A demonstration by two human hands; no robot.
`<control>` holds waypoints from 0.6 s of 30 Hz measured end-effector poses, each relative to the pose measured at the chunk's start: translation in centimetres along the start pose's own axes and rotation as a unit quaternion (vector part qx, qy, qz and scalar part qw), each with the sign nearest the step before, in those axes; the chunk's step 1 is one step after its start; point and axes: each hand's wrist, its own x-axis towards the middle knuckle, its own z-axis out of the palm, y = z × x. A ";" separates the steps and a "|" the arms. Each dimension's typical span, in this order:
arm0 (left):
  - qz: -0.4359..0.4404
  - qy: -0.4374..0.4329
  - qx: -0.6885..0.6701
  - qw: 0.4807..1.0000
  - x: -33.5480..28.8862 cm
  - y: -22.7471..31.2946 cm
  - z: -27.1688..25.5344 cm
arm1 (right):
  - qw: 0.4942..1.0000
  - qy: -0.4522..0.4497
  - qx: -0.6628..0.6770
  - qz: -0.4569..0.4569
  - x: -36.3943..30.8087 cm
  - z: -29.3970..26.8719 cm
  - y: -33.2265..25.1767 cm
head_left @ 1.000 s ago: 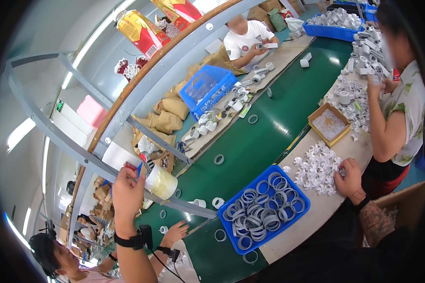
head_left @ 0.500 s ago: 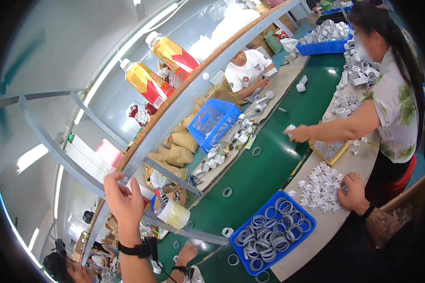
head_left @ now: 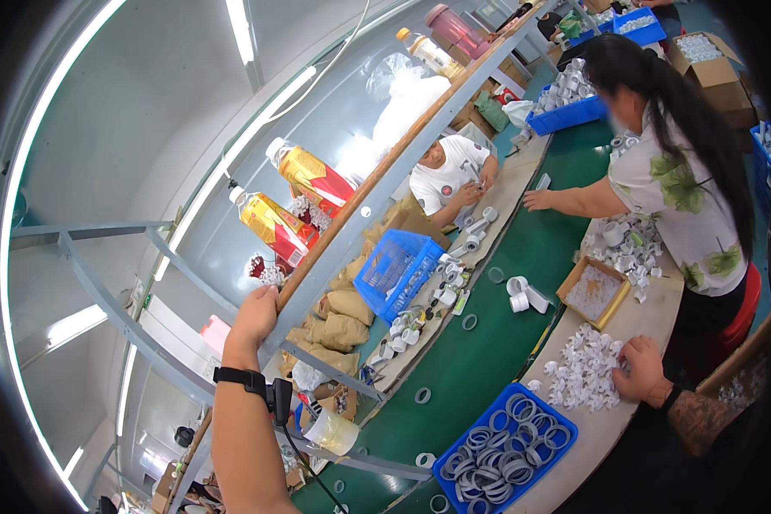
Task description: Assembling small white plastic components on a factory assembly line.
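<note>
My left hand [head_left: 255,315] is raised at the wooden-edged shelf rail [head_left: 351,202], touching its edge. Its fingers pass partly out of sight there, so their grip is hidden. A black strap with a small device circles that wrist. Lower right, my right hand [head_left: 642,370] rests on the bench with loosely curled fingers, thumb and forefinger apart, against a pile of small white plastic parts [head_left: 581,368]. I cannot make out anything held in it. Left of that pile, a blue tray [head_left: 445,469] holds many grey rings.
A green conveyor belt [head_left: 454,364] carries scattered rings and white pipe fittings [head_left: 522,295]. Across it sits a co-worker [head_left: 448,182] near a blue basket [head_left: 394,274]. Another co-worker [head_left: 685,184] reaches over the belt at right, beside a yellow-rimmed box [head_left: 612,317]. Bottles [head_left: 313,177] stand on the shelf.
My left hand has moved up and right to the shelf edge. My right hand stays beside the pile. The view has shifted, and the right co-worker's arm is farther along the belt.
</note>
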 end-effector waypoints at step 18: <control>0.020 0.175 -0.044 0.983 -0.9 0.9 1.7 | 1.000 -0.016 0.009 -0.018 0.5 0.0 0.0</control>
